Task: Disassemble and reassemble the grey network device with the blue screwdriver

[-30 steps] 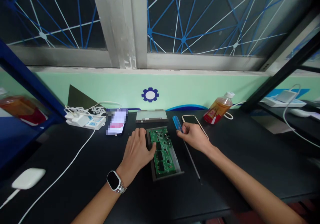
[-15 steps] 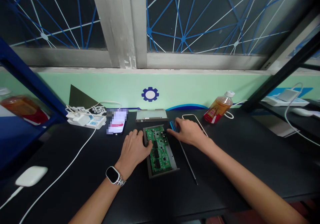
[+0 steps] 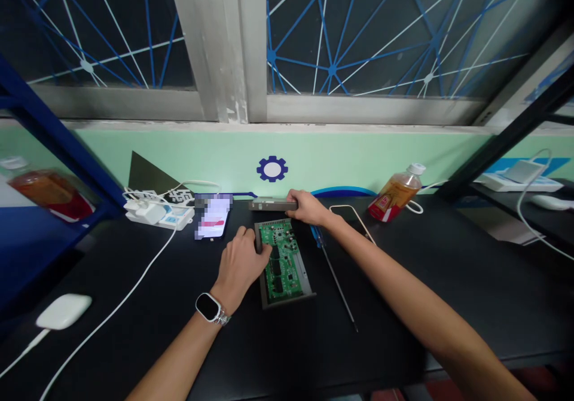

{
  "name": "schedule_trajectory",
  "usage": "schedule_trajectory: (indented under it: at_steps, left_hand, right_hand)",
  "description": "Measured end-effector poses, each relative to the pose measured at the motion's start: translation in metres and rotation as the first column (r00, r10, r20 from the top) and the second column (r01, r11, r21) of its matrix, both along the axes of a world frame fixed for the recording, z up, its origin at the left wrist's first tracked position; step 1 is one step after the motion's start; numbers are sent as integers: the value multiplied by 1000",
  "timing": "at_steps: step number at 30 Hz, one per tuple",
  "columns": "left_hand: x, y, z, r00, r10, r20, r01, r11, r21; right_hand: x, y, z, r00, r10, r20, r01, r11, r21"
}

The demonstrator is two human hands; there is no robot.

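Observation:
A green circuit board (image 3: 283, 260) sits in a shallow grey metal tray on the black tabletop. My left hand (image 3: 242, 254), with a watch on its wrist, is closed on the tray's left side, thumb over the board's edge. Behind the board, a grey metal cover (image 3: 271, 205) is tipped up near the wall. My right hand (image 3: 307, 207) grips the cover's right end between thumb and fingers. Below that hand lies a screwdriver (image 3: 334, 278) with a blue handle and a long shaft, its handle partly hidden by the hand.
A lit phone (image 3: 215, 216) lies left of the board, beside a white power strip (image 3: 164, 216) with cables. To the right are a second phone (image 3: 352, 220) and a drink bottle (image 3: 397, 193). A white charging case (image 3: 64, 311) lies at the far left.
My right hand has moved from beside the screwdriver handle to the metal cover and taken hold of its right end. The cover has tilted up. The left hand stays at the tray.

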State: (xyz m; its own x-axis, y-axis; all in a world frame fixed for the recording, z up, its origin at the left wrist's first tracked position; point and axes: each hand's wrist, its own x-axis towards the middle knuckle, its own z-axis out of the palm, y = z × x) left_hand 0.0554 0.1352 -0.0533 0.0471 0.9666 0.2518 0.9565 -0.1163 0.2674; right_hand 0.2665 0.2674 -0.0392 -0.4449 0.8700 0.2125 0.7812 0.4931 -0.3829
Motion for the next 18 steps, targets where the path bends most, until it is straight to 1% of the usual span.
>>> schedule_trajectory:
  at_steps: [2, 4, 6, 7, 8, 9, 10, 11, 12, 14, 15, 16, 18]
  left_hand:
    - [-1, 1, 2, 1000, 7, 7, -7, 1000, 14]
    - [-2, 2, 4, 999, 8, 39, -9, 1000, 23]
    - [-3, 5, 4, 996, 18, 92, -21, 999, 27]
    - [-4, 7, 2, 992, 24, 125, -28, 999, 28]
    - [-5, 9, 1, 986, 27, 165, -31, 999, 25]
    - [-7, 11, -1, 977, 27, 213, -32, 999, 20]
    - [-8, 13, -4, 961, 23, 276, -27, 1000, 13]
    - [-10, 16, -6, 935, 16, 353, -20, 1000, 7]
    - [-12, 18, -8, 896, 8, 443, -8, 1000, -3]
    - [-15, 20, -11, 776, 3, 630, 24, 999, -35]
    - [-15, 21, -12, 703, 8, 711, 47, 997, -57]
    - [-15, 20, -11, 627, 16, 779, 76, 994, -81]
    - [-14, 19, -8, 475, 35, 879, 153, 981, -122]
  right_hand:
    - [9, -12, 10, 998, -45, -43, 48, 996, 77]
    - [19, -28, 22, 994, -63, -94, 77, 985, 156]
    - [28, -46, 31, 965, -60, -256, 134, 950, 282]
    - [33, -55, 33, 935, -75, -347, 187, 935, 302]
    - [36, -63, 34, 892, -100, -441, 249, 923, 293]
    - [39, -71, 33, 833, -135, -537, 305, 921, 241]
    - [41, -78, 31, 756, -158, -635, 333, 928, 166]
    - [42, -83, 27, 670, -184, -719, 334, 940, 70]
    - [42, -88, 22, 585, -220, -781, 307, 951, -38]
    - [40, -97, 10, 406, -321, -856, 210, 944, -255]
    - [38, -100, 5, 330, -392, -859, 131, 920, -369]
    - [36, -104, -1, 275, -459, -845, 49, 884, -465]
    - [30, -110, -9, 220, -561, -798, -85, 804, -588]
